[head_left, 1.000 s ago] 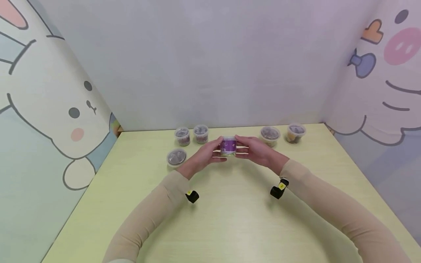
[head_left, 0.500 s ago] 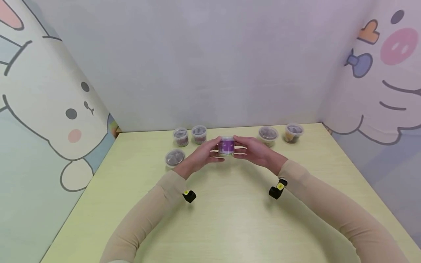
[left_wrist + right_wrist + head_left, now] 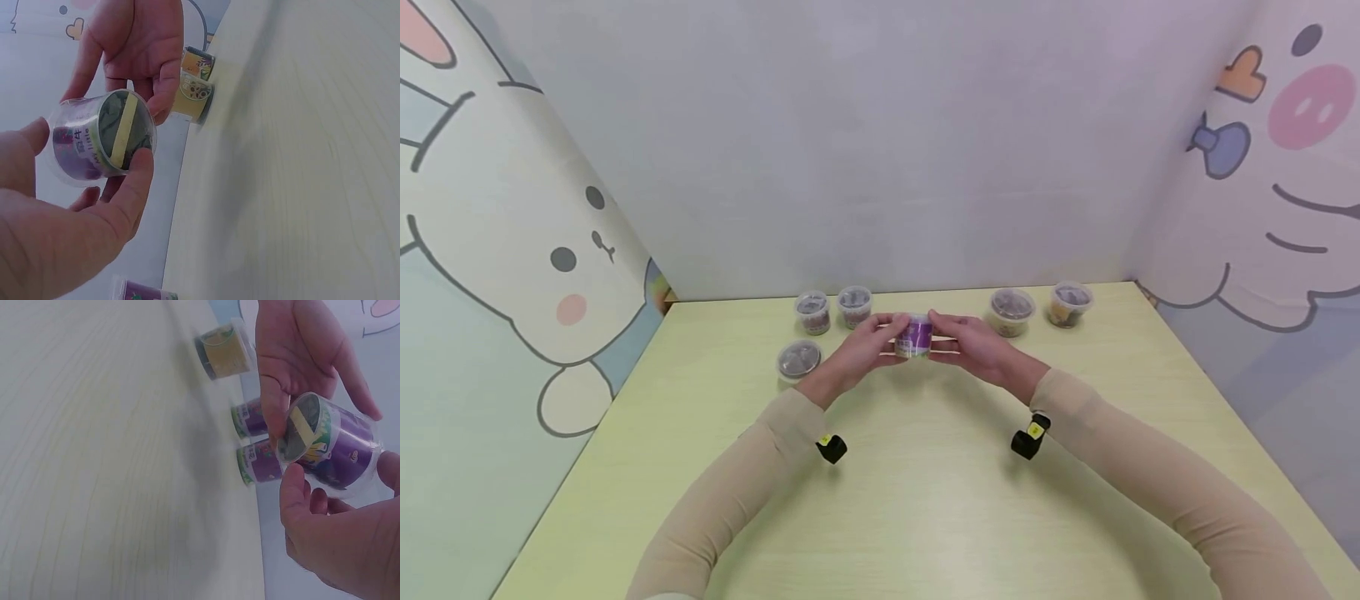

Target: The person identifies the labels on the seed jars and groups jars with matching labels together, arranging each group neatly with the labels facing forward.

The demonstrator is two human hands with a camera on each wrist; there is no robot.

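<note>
A small clear plastic tub with a purple label [image 3: 913, 337] is held up over the table between both hands. My left hand [image 3: 859, 350] grips its left side, thumb near the top edge and fingers under the base. On the opposite side, my right hand [image 3: 983, 348] holds it with the thumb at the upper edge and fingers lower down. In the left wrist view, the tub [image 3: 78, 144] shows a dark base crossed by a pale yellow strip. Its purple label [image 3: 350, 450] carries printed pictures in the right wrist view.
Two purple-labelled tubs, one of them here [image 3: 812, 313], stand at the back left. A wider lidded tub [image 3: 799, 360] sits in front of them. Two yellowish tubs, including this one [image 3: 1011, 312], stand at the back right. Cloth walls [image 3: 880, 150] border the table [image 3: 910, 500].
The tub has tilted and turned slightly in my hands. My left fingers have drawn in closer round it, and my right hand has shifted a little. The standing tubs stay put.
</note>
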